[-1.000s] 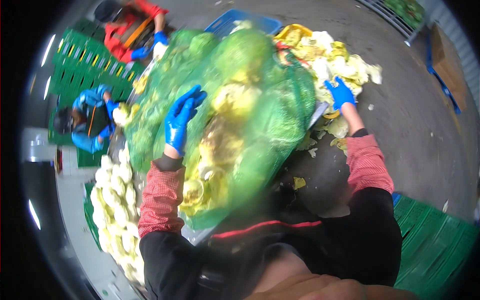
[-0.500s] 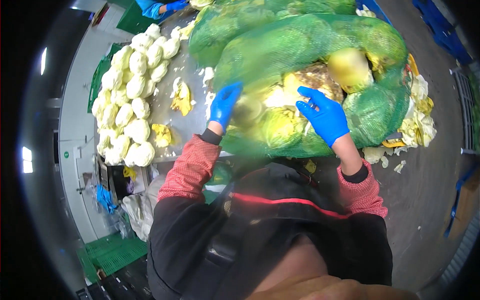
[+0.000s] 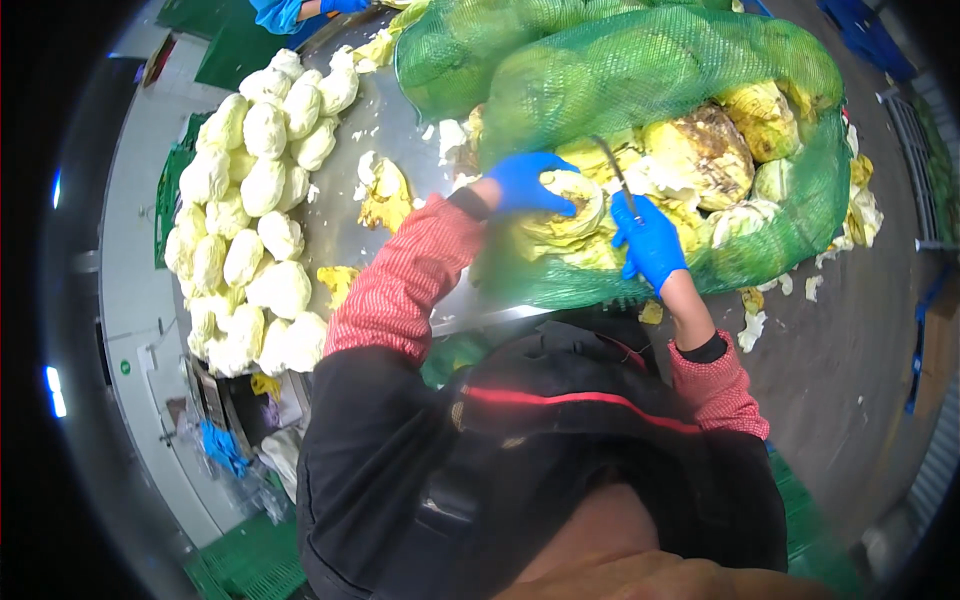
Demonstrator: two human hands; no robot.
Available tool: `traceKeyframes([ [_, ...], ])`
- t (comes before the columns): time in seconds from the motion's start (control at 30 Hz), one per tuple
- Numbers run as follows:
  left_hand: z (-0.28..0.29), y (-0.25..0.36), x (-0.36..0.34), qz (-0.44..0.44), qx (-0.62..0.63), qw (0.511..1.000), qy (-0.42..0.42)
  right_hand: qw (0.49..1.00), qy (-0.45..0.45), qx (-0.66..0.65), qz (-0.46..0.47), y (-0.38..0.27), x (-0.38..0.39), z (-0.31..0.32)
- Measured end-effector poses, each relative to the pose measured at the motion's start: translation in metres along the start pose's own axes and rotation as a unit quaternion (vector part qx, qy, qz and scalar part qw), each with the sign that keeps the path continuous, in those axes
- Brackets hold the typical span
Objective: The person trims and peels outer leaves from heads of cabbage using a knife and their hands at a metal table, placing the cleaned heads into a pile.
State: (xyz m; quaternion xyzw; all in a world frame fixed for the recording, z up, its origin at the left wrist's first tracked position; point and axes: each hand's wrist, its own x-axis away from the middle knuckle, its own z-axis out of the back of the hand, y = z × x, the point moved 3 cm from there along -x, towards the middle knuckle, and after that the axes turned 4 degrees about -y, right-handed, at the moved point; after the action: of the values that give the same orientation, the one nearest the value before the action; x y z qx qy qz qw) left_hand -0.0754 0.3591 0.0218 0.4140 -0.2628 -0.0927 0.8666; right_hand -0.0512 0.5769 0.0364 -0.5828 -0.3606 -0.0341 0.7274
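My left hand (image 3: 535, 184), in a blue glove, is closed over the top and left side of a yellowish cabbage (image 3: 568, 215) near the table's front edge. My right hand (image 3: 652, 243), also gloved in blue, grips a knife just right of that cabbage. The thin, curved dark blade of the knife (image 3: 611, 165) points up and away from me; its handle is mostly hidden in the fist. Around both hands lies an opened green net sack (image 3: 660, 65). Behind my right hand, a browned cabbage (image 3: 708, 155) and loose leaves sit in the sack.
A pile of trimmed pale cabbages (image 3: 245, 215) covers the left of the metal table (image 3: 350, 130). Yellow leaf scraps (image 3: 384, 195) lie between the pile and the sack. Another filled net sack (image 3: 450, 65) stands behind. At the far left is a co-worker's blue sleeve (image 3: 278, 14).
My left hand has moved right onto the cabbage and closed on it. My right hand has come slightly nearer me, and the knife blade now shows above it. The view has shifted slightly.
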Motion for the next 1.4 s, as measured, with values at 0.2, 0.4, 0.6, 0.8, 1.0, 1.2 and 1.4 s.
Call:
traceKeyframes([
  [0.2, -0.016, -0.041, 0.049, -0.016, 0.269, 0.960, 0.079, 0.988, 0.105, 0.113, -0.027, 0.015, -0.014, -0.044],
  [0.4, -0.043, -0.050, 0.081, 0.015, 0.473, 0.868, 0.147, 0.992, 0.116, 0.024, -0.037, 0.037, -0.026, -0.066],
  [0.6, -0.007, -0.004, 0.128, -0.041, 0.625, 0.772, 0.110, 0.969, 0.181, 0.093, 0.143, 0.014, 0.023, -0.111],
  [0.8, 0.064, -0.047, 0.172, -0.105, 0.181, 0.954, 0.216, 0.989, 0.019, -0.019, 0.146, 0.015, -0.006, -0.165],
  [1.0, 0.025, -0.139, 0.178, -0.006, -0.029, 0.935, 0.354, 0.983, -0.099, 0.078, 0.136, 0.046, -0.055, -0.197],
  [1.2, 0.019, -0.127, 0.165, 0.014, 0.065, 0.888, 0.455, 0.953, -0.140, 0.245, 0.112, 0.022, -0.048, -0.187],
  [1.4, 0.018, -0.123, 0.144, -0.066, 0.094, 0.881, 0.459, 0.932, -0.072, 0.340, 0.101, 0.015, -0.059, -0.185],
])
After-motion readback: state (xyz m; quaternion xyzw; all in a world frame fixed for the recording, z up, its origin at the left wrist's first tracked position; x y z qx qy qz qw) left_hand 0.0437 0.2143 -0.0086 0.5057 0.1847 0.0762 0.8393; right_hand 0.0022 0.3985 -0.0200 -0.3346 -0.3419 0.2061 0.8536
